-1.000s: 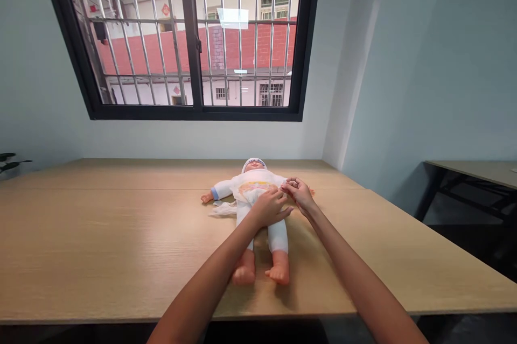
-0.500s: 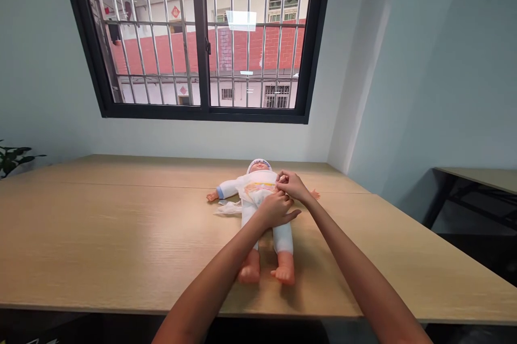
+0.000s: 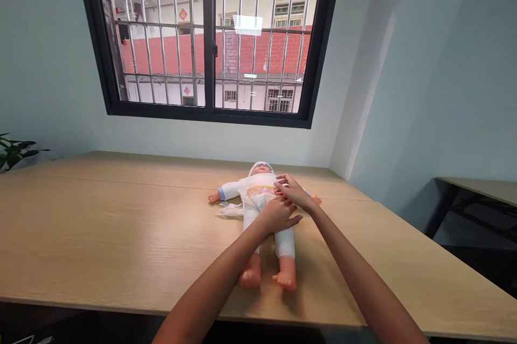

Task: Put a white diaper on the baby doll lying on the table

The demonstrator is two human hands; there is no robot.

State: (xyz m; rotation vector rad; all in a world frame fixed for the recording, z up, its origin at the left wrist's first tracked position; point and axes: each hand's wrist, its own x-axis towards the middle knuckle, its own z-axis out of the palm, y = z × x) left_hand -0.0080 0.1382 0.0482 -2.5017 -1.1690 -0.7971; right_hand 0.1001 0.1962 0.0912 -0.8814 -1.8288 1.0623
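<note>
A pale plastic baby doll [image 3: 258, 209] in a white long-sleeved suit and white cap is lying on its back on a long light-wood tabletop [image 3: 100, 225], its head pointing toward the far wall and its bare feet pointing toward the person. The doll is sitting a little right of the middle of the tabletop, well back from the near edge.

Two bare forearms are reaching in from the bottom of the view. The left hand [image 3: 278, 213] is resting palm-down on the doll's lower belly and hips, fingers spread flat and slightly apart, so its grip is open and pressing rather than holding. The right hand [image 3: 293, 191] is lying on the doll's chest, just beyond the left hand and nearly touching it; its fingers are curled at the white cloth of the suit, but whether its grip is pinching the cloth or only touching it cannot be told.

A crumpled piece of thin white cloth [image 3: 229, 210] is lying on the tabletop just beside the doll's hip, under its outstretched arm.

Behind the tabletop, a black-framed window with metal bars [image 3: 210, 37] is showing a red brick building. Dark green leaves of a plant [image 3: 14, 151] are showing at the far left edge, and a second wooden desk with black legs [image 3: 476, 193] is standing at the right.
</note>
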